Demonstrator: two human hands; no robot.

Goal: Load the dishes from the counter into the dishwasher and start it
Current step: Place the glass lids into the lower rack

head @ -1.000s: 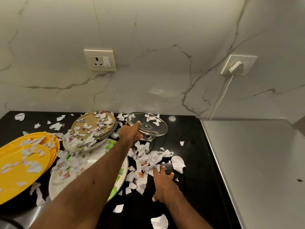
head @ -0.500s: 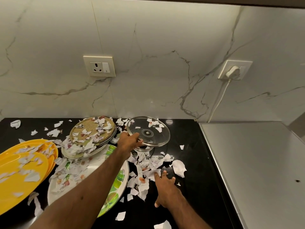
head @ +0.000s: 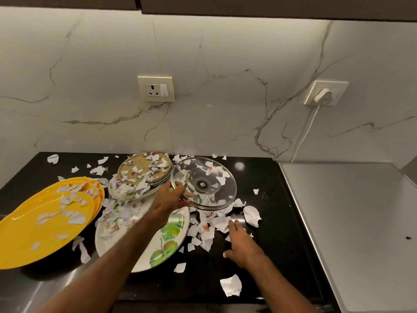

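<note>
My left hand grips the near-left rim of a clear glass lid and holds it tilted above the black counter, paper scraps lying on it. My right hand rests flat on the counter with straight fingers among torn paper scraps. A white plate with green fruit print lies under my left forearm. Behind it sits a stack of plates topped by a woven brown one. Yellow plates overlap at the left. All carry paper scraps.
A grey steel surface adjoins the counter on the right. The marble wall holds a socket and a plugged-in white charger with its cord hanging down. Loose scraps lie near the front edge.
My left hand has taken the glass lid's rim and lifted and tilted it towards me. My right hand has stayed on the counter. The camera has tipped upward.
</note>
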